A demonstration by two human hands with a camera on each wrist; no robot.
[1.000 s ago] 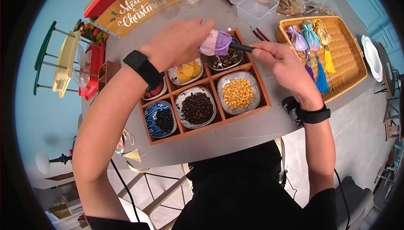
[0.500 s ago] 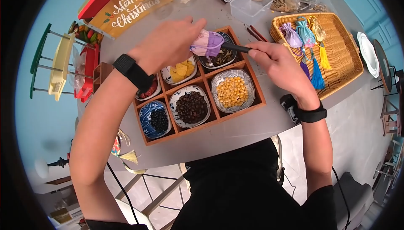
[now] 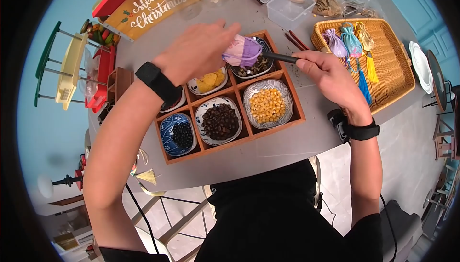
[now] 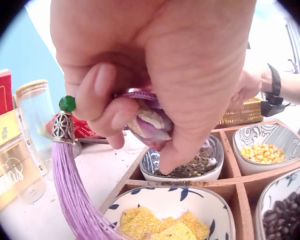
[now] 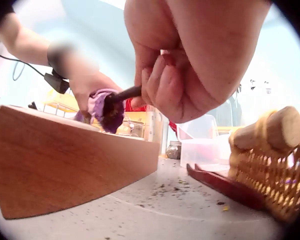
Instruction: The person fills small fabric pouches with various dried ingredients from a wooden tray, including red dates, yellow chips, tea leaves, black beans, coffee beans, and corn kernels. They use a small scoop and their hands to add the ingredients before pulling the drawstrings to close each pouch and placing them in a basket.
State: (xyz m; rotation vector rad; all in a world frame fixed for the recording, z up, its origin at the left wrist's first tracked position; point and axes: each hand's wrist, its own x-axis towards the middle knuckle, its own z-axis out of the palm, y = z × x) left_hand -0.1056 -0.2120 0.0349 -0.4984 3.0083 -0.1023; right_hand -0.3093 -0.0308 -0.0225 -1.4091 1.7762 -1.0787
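Note:
My left hand (image 3: 194, 49) grips a pink and purple cloth drawstring pouch (image 3: 244, 51) above the back right of a divided wooden box (image 3: 230, 143). Beside its fingers, a lilac tassel (image 4: 72, 185) with a green bead hangs down in the left wrist view. My right hand (image 3: 328, 75) holds a thin black handle (image 3: 281, 57) level, its far end at the pouch's open mouth. Dark bits show inside that mouth in the right wrist view; the tool's tip is hidden. Below the pouch sits a bowl of dried leaves (image 3: 254, 69).
Other compartments hold bowls of corn kernels (image 3: 267, 106), coffee beans (image 3: 220, 122), black beans (image 3: 182, 135) and yellow pieces (image 3: 209, 81). On the right, a wicker tray (image 3: 390, 77) carries several tasselled pouches. Dark red tongs (image 5: 225, 186) and scattered crumbs lie between box and tray.
My right hand has shifted slightly right, and a little more of the black handle shows outside the pouch. The left hand keeps its grip on the pouch over the leaves.

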